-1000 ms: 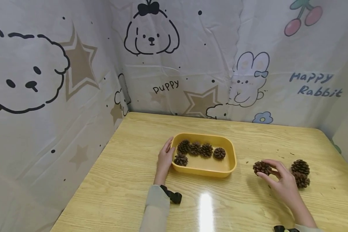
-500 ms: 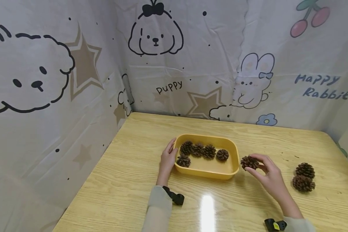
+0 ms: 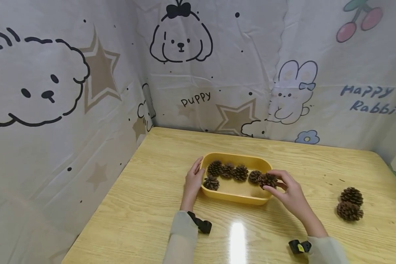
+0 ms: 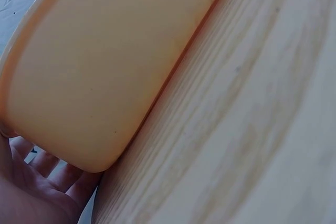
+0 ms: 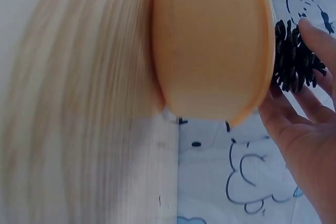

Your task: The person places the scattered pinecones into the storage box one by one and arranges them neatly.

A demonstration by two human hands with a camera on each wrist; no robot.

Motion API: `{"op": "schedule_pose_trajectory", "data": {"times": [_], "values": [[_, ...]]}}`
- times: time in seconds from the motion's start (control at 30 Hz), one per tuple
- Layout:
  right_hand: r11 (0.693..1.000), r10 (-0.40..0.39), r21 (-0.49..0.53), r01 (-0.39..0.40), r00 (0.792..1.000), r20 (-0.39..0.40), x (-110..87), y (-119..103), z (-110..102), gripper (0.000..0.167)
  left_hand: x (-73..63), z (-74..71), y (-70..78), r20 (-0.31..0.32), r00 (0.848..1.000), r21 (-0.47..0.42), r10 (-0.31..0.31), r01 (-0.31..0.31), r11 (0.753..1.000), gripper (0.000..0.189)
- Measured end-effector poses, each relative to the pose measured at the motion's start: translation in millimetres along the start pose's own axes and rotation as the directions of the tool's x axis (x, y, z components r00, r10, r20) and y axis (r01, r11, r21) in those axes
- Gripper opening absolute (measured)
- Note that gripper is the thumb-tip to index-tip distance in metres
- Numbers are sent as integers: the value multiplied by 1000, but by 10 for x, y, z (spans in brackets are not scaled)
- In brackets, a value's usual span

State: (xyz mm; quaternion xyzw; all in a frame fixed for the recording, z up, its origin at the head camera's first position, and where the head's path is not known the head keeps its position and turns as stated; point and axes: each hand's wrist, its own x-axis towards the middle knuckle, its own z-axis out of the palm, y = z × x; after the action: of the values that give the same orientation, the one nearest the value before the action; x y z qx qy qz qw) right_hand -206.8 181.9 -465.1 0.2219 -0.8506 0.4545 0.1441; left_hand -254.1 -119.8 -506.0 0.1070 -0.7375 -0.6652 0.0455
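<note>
A yellow tray (image 3: pixel 241 197) sits mid-table with several pine cones (image 3: pixel 227 170) inside. My left hand (image 3: pixel 194 179) rests against the tray's left end with straight fingers; the left wrist view shows the palm (image 4: pixel 37 187) beside the tray wall (image 4: pixel 105 72). My right hand (image 3: pixel 285 189) pinches a pine cone (image 3: pixel 268 180) over the tray's right end. The right wrist view shows that cone (image 5: pixel 294 56) held just above the tray rim (image 5: pixel 215 51).
Two more pine cones (image 3: pixel 349 204) lie on the wooden table (image 3: pixel 145 205) at the right. Cartoon-printed cloth walls (image 3: pixel 66 110) close in the left side and back. Black wrist straps (image 3: pixel 200 224) sit on both sleeves.
My right hand lifted a pine cone from the right group and carried it left to the tray's right end. The left hand stayed at the tray.
</note>
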Motion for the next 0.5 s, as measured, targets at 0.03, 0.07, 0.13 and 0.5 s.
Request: {"op": "schedule_pose_trajectory", "data": {"times": [0.03,0.07,0.13,0.5], "values": [[1000,2,0,-2,1000,13,21,-8,23,45,3,1,-2,-1,1000,6,4,-4,1000,48],[1000,3,-2,-3,1000,25,43,-16,46,44,1,1,2,0,1000,5,1,-1,1000,48],[1000,3,-3,-3,999,51,81,-22,90,43,-5,2,6,2,1000,7,-11,11,1000,48],[999,-28,-40,34,990,141,240,-86,300,42,-6,0,25,4,1000,-2,-16,16,1000,48]]}}
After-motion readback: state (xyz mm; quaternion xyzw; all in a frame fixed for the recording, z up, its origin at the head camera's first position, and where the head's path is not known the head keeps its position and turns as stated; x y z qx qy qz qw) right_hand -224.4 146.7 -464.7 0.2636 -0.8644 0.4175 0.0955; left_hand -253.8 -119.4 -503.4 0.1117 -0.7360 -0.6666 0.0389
